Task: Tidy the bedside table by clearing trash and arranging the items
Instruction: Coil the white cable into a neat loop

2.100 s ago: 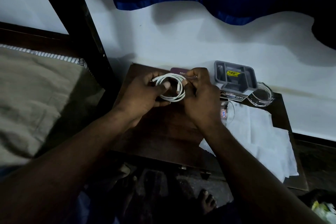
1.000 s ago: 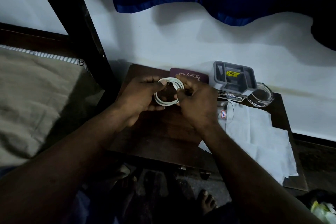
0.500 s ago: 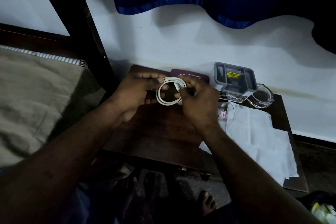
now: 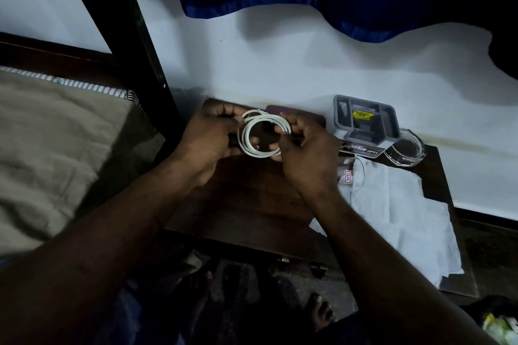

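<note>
dim light is cast over a dark wooden worktop set against a white wall, with a bed at its left. a white cable, wound into a round coil, is held just above the back of the worktop between both hands. the coil's left edge is gripped by the left hand, its fingers curled around the loops. the right edge is pinched by the right hand between thumb and fingertips. a maroon case is partly hidden behind the hands. a grey tray and a clear glass dish are placed at the back right, and white paper is spread in front of them.
</note>
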